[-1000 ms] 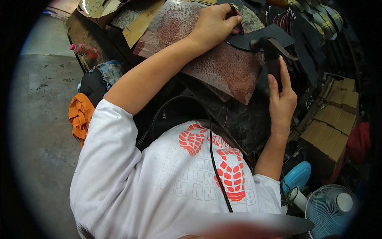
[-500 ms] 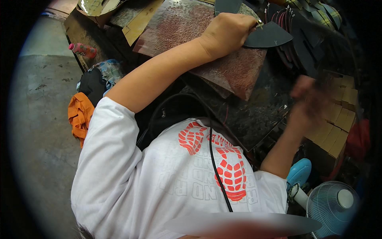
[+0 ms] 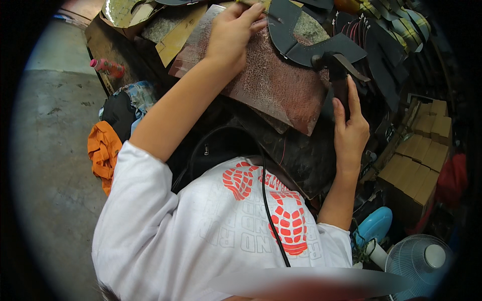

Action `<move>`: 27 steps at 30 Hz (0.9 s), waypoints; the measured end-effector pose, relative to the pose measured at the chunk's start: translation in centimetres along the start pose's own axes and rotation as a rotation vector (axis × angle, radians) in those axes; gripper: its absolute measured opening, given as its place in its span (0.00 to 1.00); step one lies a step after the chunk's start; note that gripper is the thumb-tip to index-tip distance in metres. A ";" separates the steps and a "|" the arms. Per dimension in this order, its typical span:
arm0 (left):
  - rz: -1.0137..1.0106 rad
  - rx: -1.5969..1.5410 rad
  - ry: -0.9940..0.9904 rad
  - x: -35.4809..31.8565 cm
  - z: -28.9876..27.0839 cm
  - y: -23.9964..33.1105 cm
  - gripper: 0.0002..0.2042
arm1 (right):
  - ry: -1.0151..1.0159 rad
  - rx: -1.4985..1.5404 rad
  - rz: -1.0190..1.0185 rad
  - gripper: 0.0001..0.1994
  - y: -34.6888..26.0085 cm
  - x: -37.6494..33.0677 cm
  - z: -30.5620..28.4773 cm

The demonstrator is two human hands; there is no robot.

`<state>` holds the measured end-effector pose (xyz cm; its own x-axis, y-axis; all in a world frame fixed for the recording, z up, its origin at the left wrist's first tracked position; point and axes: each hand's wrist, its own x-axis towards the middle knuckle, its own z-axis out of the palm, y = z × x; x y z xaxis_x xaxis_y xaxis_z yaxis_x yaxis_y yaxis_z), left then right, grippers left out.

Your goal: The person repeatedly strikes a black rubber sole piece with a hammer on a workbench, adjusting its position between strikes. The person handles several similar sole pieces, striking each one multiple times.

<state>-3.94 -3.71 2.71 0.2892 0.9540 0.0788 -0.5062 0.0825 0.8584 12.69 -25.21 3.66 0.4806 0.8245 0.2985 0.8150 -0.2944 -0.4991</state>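
My left hand (image 3: 228,42) is closed at the top of the work board, its fingertips pinching a thin yellowish rod-like tool (image 3: 245,2) that is mostly hidden. Beside those fingers lies a dark grey U-shaped piece of sheet material (image 3: 299,54), flat on a worn reddish-brown board (image 3: 261,80). My right hand (image 3: 349,133) grips the black handle of a hammer (image 3: 339,85), the index finger stretched along it. The hammer head is over or against the right end of the curved piece; I cannot tell whether it touches.
More dark cut pieces (image 3: 384,65) are stacked at the right, near plaid fabric (image 3: 409,32). Tan cardboard boxes (image 3: 416,160) and a white fan (image 3: 419,266) stand at the lower right. A pink bottle (image 3: 108,67) and orange cloth (image 3: 104,150) are at the left.
My left hand has moved left and up, away from the right end of the curved piece. My right hand, blurred before, has come in leftward and up, with the hammer now plainly visible.
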 end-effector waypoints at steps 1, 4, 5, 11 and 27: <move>-0.084 -0.038 -0.011 -1.0 -0.2 0.7 0.10 | 0.006 0.020 0.001 0.27 0.1 -0.1 0.0; -0.307 -0.132 -0.011 -3.0 -0.1 1.5 0.12 | -0.010 0.056 0.015 0.27 0.6 -0.4 -0.1; -0.340 -0.149 -0.040 -3.3 0.3 1.4 0.13 | -0.017 0.071 0.074 0.27 0.7 -0.5 -0.1; -0.219 0.223 -0.352 -1.9 3.5 0.3 0.10 | -0.013 0.315 0.175 0.26 0.5 -0.8 -0.2; -0.085 0.467 -0.717 7.9 2.1 -4.5 0.04 | 0.028 0.138 0.019 0.26 -0.6 0.6 -0.8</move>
<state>2.34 2.80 0.56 0.8344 0.5241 0.1706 -0.1187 -0.1314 0.9842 12.79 -24.95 4.80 0.5059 0.8051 0.3097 0.7542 -0.2386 -0.6117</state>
